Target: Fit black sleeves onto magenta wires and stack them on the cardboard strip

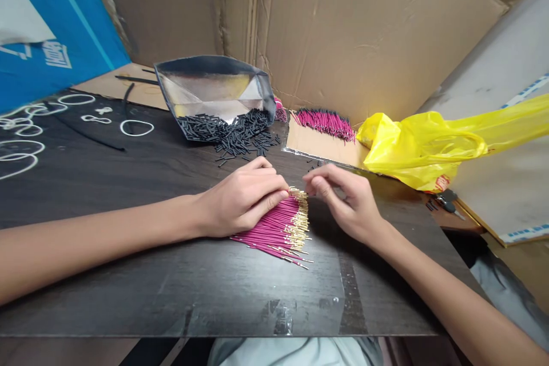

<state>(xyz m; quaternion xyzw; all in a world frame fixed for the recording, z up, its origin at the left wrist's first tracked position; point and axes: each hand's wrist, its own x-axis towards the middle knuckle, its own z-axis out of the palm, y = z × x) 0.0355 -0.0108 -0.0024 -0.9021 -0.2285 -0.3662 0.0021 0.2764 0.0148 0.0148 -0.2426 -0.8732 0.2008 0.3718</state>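
Observation:
A fanned bundle of magenta wires (268, 223) with gold-coloured metal ends (298, 229) lies on the dark table. My left hand (244, 197) rests over the upper left of the bundle, thumb and forefinger pinched together on a magenta wire at its top edge. Just right of the metal ends is my right hand (347, 200), with its thumb and forefinger brought together; whatever they hold is too small to make out. Beyond both hands, short black tubes (235, 131) spill from the mouth of an open bag (206, 88).
Magenta wires with dark ends (326, 124) lie on a cardboard piece (321, 147) at the back. A yellow plastic bag (416, 146) sits to the right. White loops (137, 127) are scattered at left. Cardboard panels (364, 28) stand behind the table (171, 291).

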